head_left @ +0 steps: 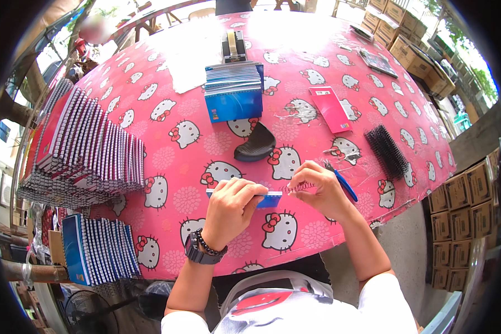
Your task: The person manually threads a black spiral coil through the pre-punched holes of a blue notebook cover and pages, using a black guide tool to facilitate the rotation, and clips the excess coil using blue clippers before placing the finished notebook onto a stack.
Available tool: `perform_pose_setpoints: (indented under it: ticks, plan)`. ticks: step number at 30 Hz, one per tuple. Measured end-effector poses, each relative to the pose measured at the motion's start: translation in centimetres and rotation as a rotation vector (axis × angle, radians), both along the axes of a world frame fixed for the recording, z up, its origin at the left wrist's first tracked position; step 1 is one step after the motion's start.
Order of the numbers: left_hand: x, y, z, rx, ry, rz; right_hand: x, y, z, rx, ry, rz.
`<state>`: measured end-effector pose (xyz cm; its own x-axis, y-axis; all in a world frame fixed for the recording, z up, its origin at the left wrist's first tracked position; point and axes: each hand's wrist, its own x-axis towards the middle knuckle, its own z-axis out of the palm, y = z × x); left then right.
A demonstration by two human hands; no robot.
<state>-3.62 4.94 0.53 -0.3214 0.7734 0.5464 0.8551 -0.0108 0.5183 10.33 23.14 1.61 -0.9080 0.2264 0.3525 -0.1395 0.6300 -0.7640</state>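
My left hand [231, 203] is closed over a small blue notebook [270, 200], held on edge just above the table. My right hand [320, 189] pinches a thin wire coil [296, 188] at the notebook's right end. Whether the coil's tip sits in the notebook's holes is too small to tell. Beside the right hand lies a tool with blue handles [344, 183], partly hidden by that hand. A black curved object [256, 143] rests beyond both hands. To the right is a bundle of dark wire coils [386, 151].
A pink patterned cloth [200, 150] covers the table. Blue notebooks [234, 97] stand stacked before a tape dispenser [233, 47]. A pink booklet [331, 109] lies to the right. Spiral-bound notebooks [89, 145] pile up at left, with blue ones [100, 250] nearer. Cardboard boxes [465, 217] line the right.
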Motion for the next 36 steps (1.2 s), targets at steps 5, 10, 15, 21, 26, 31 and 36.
perform_pose_setpoints:
  ticks: [5,10,15,21,26,31,36]
  plan:
    - [0.1,0.0,-0.2,-0.002,0.004,0.010,0.1,0.3,0.2,-0.098,-0.057,0.075]
    - [0.1,0.2,0.2,0.001,-0.001,0.018,0.0,0.3,0.1,0.003,0.010,0.082]
    - [0.2,0.1,0.0,-0.015,0.028,0.037,0.5,0.7,-0.3,-0.109,-0.153,0.138]
    - [2.3,0.7,0.8,-0.134,0.025,0.039,-0.1,-0.6,0.9,-0.103,-0.190,0.145]
    - [2.3,1.0,0.3,-0.119,0.080,0.054,-3.7,2.9,0.9,0.074,-0.154,0.047]
    - [1.7,0.9,0.3,-0.138,0.111,-0.023,-9.7,3.9,-2.3,0.388,-0.349,-0.059]
    - [2.3,1.4,0.4,0.000,0.035,0.040,-11.6,3.0,-3.6,0.578,-0.331,-0.101]
